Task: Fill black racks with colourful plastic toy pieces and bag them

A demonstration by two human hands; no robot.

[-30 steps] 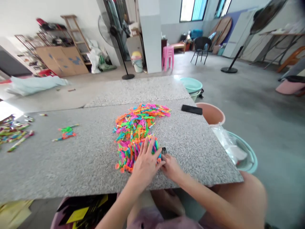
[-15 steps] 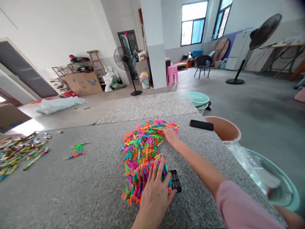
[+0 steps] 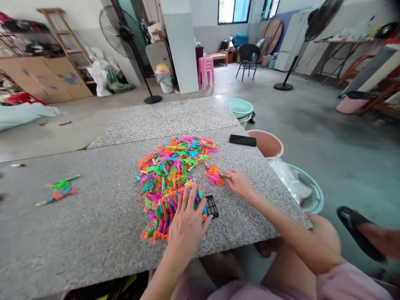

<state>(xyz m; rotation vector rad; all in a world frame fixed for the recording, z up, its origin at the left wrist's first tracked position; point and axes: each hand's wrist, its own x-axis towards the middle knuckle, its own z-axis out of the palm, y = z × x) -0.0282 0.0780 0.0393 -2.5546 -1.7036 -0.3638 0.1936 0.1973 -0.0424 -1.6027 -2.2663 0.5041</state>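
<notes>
My left hand (image 3: 187, 214) lies with fingers outstretched on a packed row of small plastic toys (image 3: 158, 218) in pink, green, blue and orange, with orange cup-shaped ends. A black plastic grid basket (image 3: 211, 207) shows at its right, mostly hidden. My right hand (image 3: 239, 182) is closed on a stick-like end of an orange and pink plastic toy (image 3: 214, 175), just above or on the tabletop; I cannot tell if it is one piece or two. Behind the row spreads a loose heap of similar toys (image 3: 178, 156).
A black phone (image 3: 243, 140) lies near the right edge of the speckled stone table (image 3: 112, 233). A few toys (image 3: 62, 189) lie at left. Beyond the right edge stand an orange basin (image 3: 265, 143), green basins (image 3: 239, 107) and a tub holding clear plastic (image 3: 293, 183).
My right hand has drawn back from the far heap toward the right, bringing an orange and pink toy out. My left hand stays on the row. The view has turned right and down.
</notes>
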